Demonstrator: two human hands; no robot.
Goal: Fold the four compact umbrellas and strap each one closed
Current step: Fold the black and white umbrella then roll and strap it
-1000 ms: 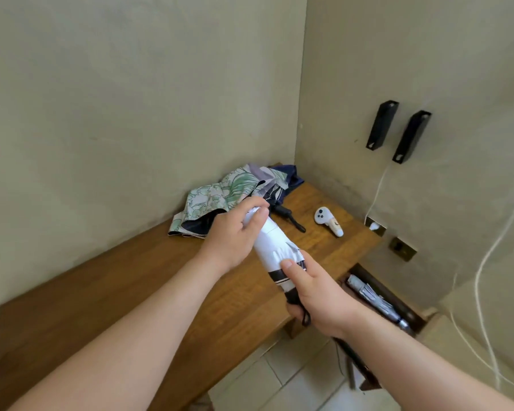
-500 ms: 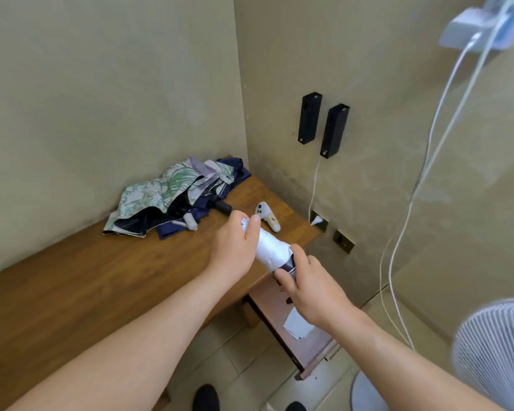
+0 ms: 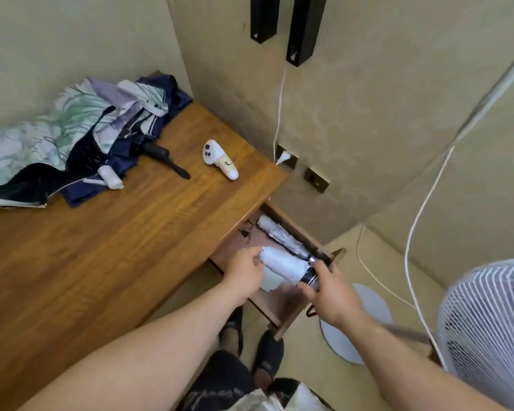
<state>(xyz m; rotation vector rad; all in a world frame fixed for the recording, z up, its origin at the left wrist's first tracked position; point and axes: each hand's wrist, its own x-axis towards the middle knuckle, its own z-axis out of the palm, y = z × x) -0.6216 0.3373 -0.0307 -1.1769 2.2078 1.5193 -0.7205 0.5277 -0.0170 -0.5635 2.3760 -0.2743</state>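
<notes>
Umbrella [image 3: 282,264], rolled, gripped between left hand [image 3: 245,272] at its tip and right hand [image 3: 328,287] at its handle, over drawer [image 3: 282,310]. Stowing step, seemingly; next, lower beside stowed umbrella [image 3: 279,235] beyond hands.

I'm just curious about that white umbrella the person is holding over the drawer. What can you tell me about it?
The white umbrella is folded into a compact roll of pale fabric with a dark band near its right end. It lies roughly level above the open drawer. The left hand holds its left end, the right hand its banded end. Whether its strap is fastened cannot be seen.
</notes>
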